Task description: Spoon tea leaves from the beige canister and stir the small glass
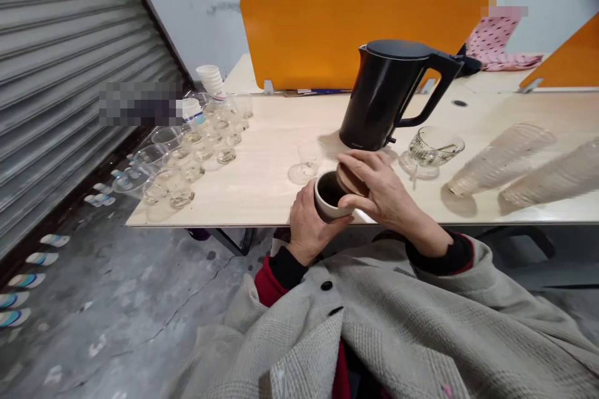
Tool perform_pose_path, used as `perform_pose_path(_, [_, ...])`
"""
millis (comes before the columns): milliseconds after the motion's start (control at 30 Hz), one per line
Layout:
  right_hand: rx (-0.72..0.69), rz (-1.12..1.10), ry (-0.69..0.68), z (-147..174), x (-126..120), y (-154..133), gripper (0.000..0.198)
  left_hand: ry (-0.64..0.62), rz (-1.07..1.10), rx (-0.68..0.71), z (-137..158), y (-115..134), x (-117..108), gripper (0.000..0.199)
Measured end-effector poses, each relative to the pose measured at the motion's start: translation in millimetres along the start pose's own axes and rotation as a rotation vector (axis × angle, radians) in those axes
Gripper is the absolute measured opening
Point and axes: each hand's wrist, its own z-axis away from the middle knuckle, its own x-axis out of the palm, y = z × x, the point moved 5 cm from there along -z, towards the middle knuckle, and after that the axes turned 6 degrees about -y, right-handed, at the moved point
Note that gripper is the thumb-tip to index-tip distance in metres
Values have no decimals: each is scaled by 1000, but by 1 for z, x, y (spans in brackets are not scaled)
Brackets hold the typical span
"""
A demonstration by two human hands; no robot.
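Wrapped around a small pale jar [335, 212], the left hand [309, 224] steadies it at the table's [264, 162] front edge, while the right hand [384, 190] pinches a round brown lid [350, 181], tilted against the jar's open mouth. The jar is dark inside; I cannot tell what it holds. Just behind it stands one clear cup [311, 153] with bits at its base, then a black kettle [386, 96], lid shut. Rightward are a glass bowl [435, 148] and cup stacks [503, 159]; far left, rows of clear cups [204, 148] hold dark specks.
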Motion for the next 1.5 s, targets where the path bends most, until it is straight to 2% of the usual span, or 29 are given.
perform_pose_path(67, [-39,43,-89,-11,3,-15,97,1,-4,3,-1,0,1,100])
perform_pose_path(167, [-30,129,-158,-19,8,-27,90,16,-33,26,-1,-1,4,99])
perform_pose_path(400, [-43,203,-187,-19,15,-42,68,28,-134,46,-1,-7,17,89])
perform_pose_path(667, [4,233,-183,-19,19,-48,52,47,-123,56,1,-7,16,85])
perform_pose_path(833, [59,171,-163,-15,27,-44,52,33,-157,65,-2,-3,15,77])
perform_pose_path(1033, [10,259,-194,-18,26,-51,50,15,-170,58,-3,-2,15,73])
perform_pose_path(1167, [30,286,-210,-20,29,-52,56,-12,-192,70,-6,0,14,75])
perform_pose_path(1267, [42,203,-152,-14,30,-50,62,-24,-133,34,-6,-2,10,80])
perform_pose_path(1333, [29,82,-46,-7,24,-46,71,-23,-51,5,-3,-2,3,85])
perform_pose_path(1433, [24,-121,154,8,7,-27,81,21,89,7,0,3,-21,96])
perform_pose_path(1500, [95,-207,233,15,-2,-4,77,71,128,18,-5,7,-45,97])
